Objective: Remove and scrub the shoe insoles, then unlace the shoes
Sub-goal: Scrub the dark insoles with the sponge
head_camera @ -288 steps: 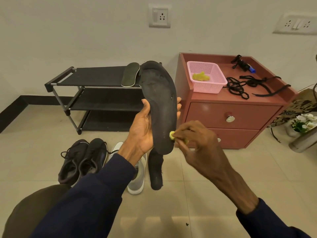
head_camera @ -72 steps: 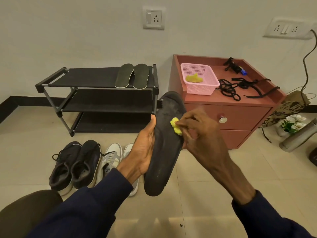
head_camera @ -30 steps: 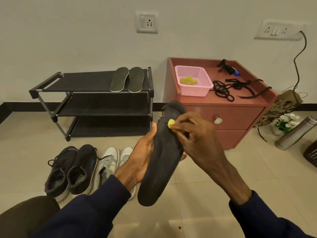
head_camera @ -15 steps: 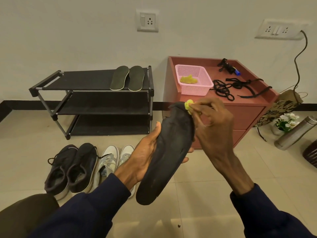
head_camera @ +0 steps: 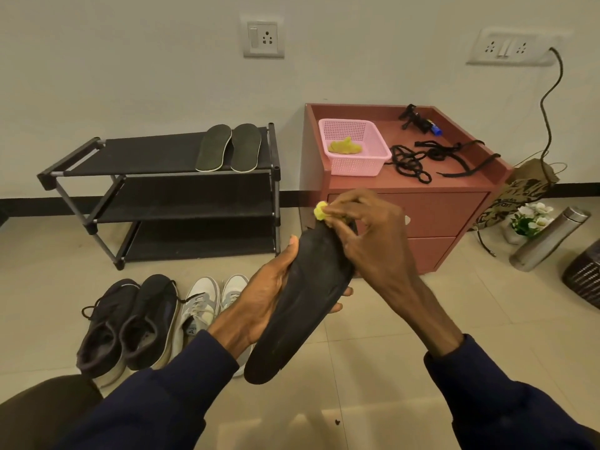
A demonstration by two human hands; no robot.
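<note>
Left hand (head_camera: 263,300) grips the black insole (head_camera: 305,300) at mid-scene, fingers curled round its edges, the insole tilted with its far tip uppermost. Right hand (head_camera: 373,241) pinches a yellow scrubber (head_camera: 321,211) against that far tip. Black shoes (head_camera: 130,323) and white shoes (head_camera: 207,306) stand on the floor, near left. Two other insoles (head_camera: 229,147) lie on the rack (head_camera: 156,157).

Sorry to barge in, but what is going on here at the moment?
A person is scrubbing a black insole: the left hand holds it around the middle, and the right hand pinches a small yellow scrubber against its upper end. Two more insoles lie on the top shelf of the shoe rack. Loose black laces lie on the red cabinet, and the black shoes on the floor are laced.
</note>
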